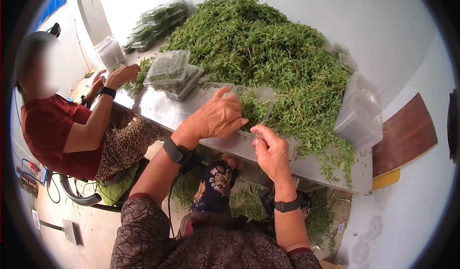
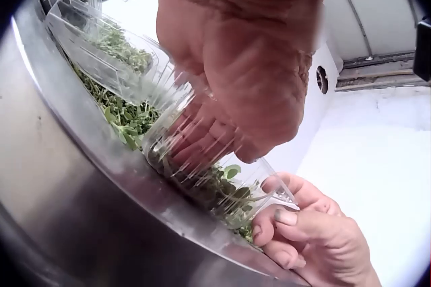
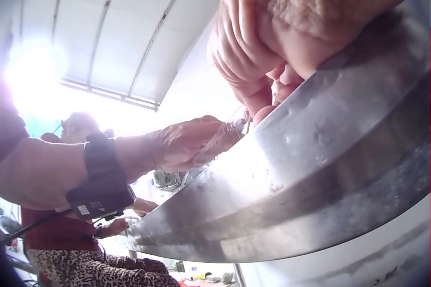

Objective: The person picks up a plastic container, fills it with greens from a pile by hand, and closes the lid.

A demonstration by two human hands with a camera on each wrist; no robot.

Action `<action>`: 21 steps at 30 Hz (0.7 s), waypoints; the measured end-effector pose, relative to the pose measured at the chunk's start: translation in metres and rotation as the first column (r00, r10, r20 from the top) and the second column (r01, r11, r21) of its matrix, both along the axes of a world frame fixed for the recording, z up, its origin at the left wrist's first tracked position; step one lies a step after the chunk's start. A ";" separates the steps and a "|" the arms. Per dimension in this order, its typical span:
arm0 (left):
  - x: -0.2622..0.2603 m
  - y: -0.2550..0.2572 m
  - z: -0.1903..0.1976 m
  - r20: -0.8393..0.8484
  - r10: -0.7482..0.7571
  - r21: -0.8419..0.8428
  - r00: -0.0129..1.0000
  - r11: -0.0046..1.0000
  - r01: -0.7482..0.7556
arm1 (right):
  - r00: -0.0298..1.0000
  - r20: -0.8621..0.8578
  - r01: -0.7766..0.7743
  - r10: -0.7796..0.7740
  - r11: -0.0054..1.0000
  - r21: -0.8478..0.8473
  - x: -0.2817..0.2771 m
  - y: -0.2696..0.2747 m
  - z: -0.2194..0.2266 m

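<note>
At the left, one seated person point(image 1: 64, 130) works at the metal table point(image 1: 306, 162). At the far left is one pile of filled containers point(image 1: 158, 24); its units cannot be counted reliably. Nearer, at least two containers form a stack point(image 1: 168, 68).

The left hand point(image 1: 218, 116) extends over one open container point(image 2: 165, 140), its fingers inside, upon green sprigs, and its thumb out straight. The open container is transparent and ribbed, partly filled with leafy stems; it sits at the table's near edge, before the heap. The right hand point(image 1: 273, 154) pinches its right corner between thumb and curled fingers.

One large heap of greens point(image 1: 268, 49) occupies the far centre and right. One nested stack of clear containers point(image 1: 359, 111) leans at its right side.

Bare metal shows left of the left hand and right of the right hand; sprigs overhang the near right edge.
</note>
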State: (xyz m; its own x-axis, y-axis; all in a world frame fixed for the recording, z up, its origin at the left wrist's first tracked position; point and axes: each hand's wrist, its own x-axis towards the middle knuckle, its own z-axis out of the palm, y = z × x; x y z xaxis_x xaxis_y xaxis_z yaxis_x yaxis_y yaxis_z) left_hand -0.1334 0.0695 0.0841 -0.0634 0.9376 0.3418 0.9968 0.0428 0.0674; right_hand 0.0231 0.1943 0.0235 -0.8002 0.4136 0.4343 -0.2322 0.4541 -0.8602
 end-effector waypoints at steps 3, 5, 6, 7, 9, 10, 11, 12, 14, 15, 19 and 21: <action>0.000 -0.006 0.005 0.025 -0.013 0.105 1.000 0.994 0.011 | 1.000 0.003 0.003 -0.003 1.000 0.008 0.000 0.001 -0.001; 0.003 -0.009 0.008 0.041 -0.008 0.187 0.999 0.982 0.001 | 1.000 -0.027 -0.009 0.009 1.000 -0.002 -0.001 0.000 -0.002; 0.004 -0.011 0.009 0.070 0.002 0.220 0.998 0.975 -0.017 | 1.000 -0.026 -0.012 0.012 1.000 -0.002 -0.001 0.000 -0.002; 0.004 -0.011 0.010 0.099 0.010 0.252 0.995 0.967 -0.035 | 1.000 -0.021 -0.007 0.007 1.000 -0.005 -0.001 0.000 -0.003; 0.005 -0.008 0.001 0.071 -0.054 0.224 0.996 0.974 0.037 | 1.000 -0.014 -0.001 0.000 1.000 -0.008 -0.001 0.001 -0.002; 0.005 -0.006 -0.007 0.046 -0.120 0.196 0.992 0.974 0.109 | 1.000 0.000 0.001 -0.001 1.000 -0.011 0.001 0.001 0.001; 0.005 -0.005 -0.017 0.081 -0.097 0.118 0.992 0.989 0.088 | 1.000 0.016 0.001 -0.001 1.000 -0.013 0.002 0.001 0.003; 0.006 -0.005 -0.018 0.087 -0.097 0.121 0.991 0.989 0.087 | 1.000 0.022 0.001 -0.001 1.000 -0.011 0.004 0.000 0.005; 0.009 -0.005 -0.018 0.066 -0.044 0.119 0.997 0.992 0.036 | 1.000 -0.019 0.009 -0.011 0.990 -0.140 0.006 -0.001 0.008; 0.010 -0.006 -0.018 0.073 -0.043 0.122 0.996 0.992 0.034 | 0.999 -0.036 0.008 -0.016 0.979 -0.203 0.007 -0.002 0.009; 0.019 -0.012 -0.016 -0.012 0.014 0.229 1.000 0.973 -0.011 | 0.994 -0.075 0.063 -0.077 0.982 -0.178 0.006 0.001 0.004; 0.026 -0.017 -0.019 -0.041 0.040 0.275 0.998 0.961 -0.027 | 0.993 -0.066 0.087 -0.101 0.979 -0.184 0.006 0.000 0.005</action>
